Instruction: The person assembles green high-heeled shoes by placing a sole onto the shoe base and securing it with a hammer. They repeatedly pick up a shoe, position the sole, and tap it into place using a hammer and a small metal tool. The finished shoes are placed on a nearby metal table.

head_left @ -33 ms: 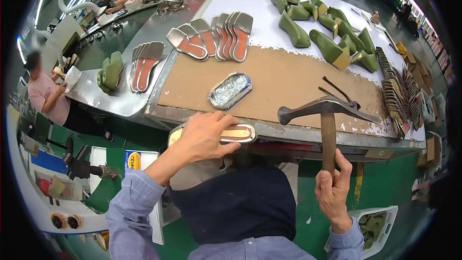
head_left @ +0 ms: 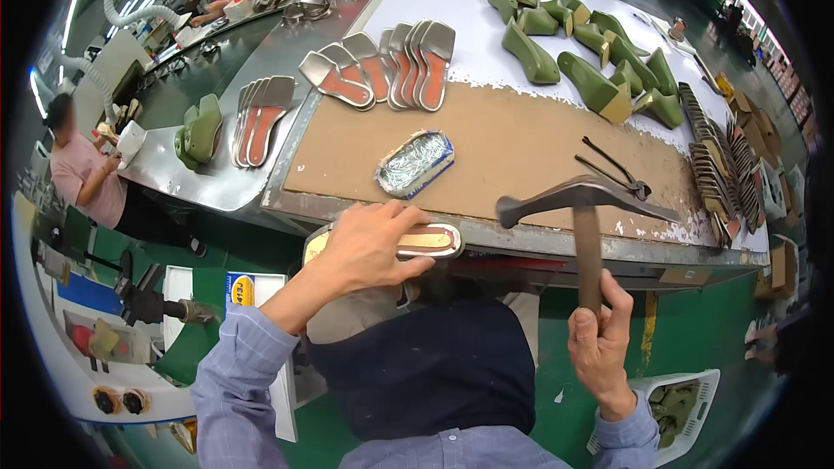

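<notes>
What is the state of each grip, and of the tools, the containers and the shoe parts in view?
Left grip: closed over the sole-shaped piece
Sole-shaped piece: held at the table's edge
Right grip: closed around the hammer
Hammer: held by its handle
Small box: open, filled with shiny slivers
Pincers: lying, handles apart
Insoles: overlapping
Green lasts: loosely grouped
White crate: open-topped, holding green pieces

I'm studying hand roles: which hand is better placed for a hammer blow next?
Probably the right hand: it grips the hammer, while the left hand is occupied holding the sole.
</notes>
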`<state>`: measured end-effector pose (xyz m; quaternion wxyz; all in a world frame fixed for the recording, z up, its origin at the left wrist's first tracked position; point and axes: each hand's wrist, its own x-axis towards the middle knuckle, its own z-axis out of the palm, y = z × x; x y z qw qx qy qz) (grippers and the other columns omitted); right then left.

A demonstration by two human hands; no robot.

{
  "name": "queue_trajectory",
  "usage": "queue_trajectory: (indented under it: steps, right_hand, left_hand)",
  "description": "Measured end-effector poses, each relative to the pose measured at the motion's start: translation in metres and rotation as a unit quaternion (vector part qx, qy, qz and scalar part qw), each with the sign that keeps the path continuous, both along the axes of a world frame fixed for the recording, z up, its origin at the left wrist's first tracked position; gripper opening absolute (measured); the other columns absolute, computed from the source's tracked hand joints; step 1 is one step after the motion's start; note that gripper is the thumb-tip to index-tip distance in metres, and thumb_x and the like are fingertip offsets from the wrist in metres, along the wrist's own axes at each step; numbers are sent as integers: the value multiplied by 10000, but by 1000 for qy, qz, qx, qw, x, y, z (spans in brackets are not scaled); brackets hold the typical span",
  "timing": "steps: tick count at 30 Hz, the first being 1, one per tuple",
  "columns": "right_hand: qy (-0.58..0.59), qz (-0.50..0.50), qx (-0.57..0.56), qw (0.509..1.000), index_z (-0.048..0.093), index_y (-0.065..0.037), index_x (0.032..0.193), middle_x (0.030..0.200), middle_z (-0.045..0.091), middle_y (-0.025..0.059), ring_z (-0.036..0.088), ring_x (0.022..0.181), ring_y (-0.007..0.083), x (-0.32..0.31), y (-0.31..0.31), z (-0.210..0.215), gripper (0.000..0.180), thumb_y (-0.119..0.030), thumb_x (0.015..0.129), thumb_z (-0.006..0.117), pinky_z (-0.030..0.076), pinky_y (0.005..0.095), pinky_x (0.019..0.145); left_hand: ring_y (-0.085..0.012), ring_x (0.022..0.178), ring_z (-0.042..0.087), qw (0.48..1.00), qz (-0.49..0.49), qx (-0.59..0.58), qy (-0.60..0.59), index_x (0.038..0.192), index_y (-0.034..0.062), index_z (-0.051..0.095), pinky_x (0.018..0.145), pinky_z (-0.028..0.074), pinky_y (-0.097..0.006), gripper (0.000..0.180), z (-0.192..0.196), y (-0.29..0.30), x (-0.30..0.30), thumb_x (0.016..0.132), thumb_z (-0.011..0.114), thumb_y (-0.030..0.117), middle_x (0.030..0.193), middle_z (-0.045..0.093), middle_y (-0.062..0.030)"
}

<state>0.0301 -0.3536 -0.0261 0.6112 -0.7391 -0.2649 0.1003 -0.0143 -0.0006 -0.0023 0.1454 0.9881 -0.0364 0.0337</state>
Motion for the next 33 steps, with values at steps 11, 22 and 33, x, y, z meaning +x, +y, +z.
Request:
queue_trajectory:
  steps: [11, 22, 33]
  right_hand:
    - [-113, 32, -64, 991, 442, 1, 1452, 1209, 674, 221, 679, 851, 207, 9, 17, 22, 483, -69, 1003, 607, 538, 310, 761]
    - [-245, -49, 26, 968, 468, 17, 1435, 1158, 662, 235, 658, 1071, 339, 17, 9, 36, 479, -56, 983, 606, 518, 386, 927]
    - [-142, -111, 123, 976, 341, -53, 1505, 832, 606, 90, 580, 685, 137, 24, 11, 72, 506, -140, 1040, 521, 435, 267, 594]
  left_hand:
    - [-315, 907, 669, 996, -16, 92, 7, 1106, 62, 597, 781, 500, -428, 570, -2, -8, 6, 772, 779, 486, 987, 644, -125]
    - [-291, 860, 653, 986, -31, 161, 15, 1005, 40, 572, 730, 502, -434, 582, -15, -7, 8, 677, 831, 445, 889, 619, -109]
    - [-293, 864, 644, 988, -25, 152, 20, 971, 33, 552, 734, 495, -425, 579, -13, -7, 4, 673, 839, 439, 885, 614, -106]
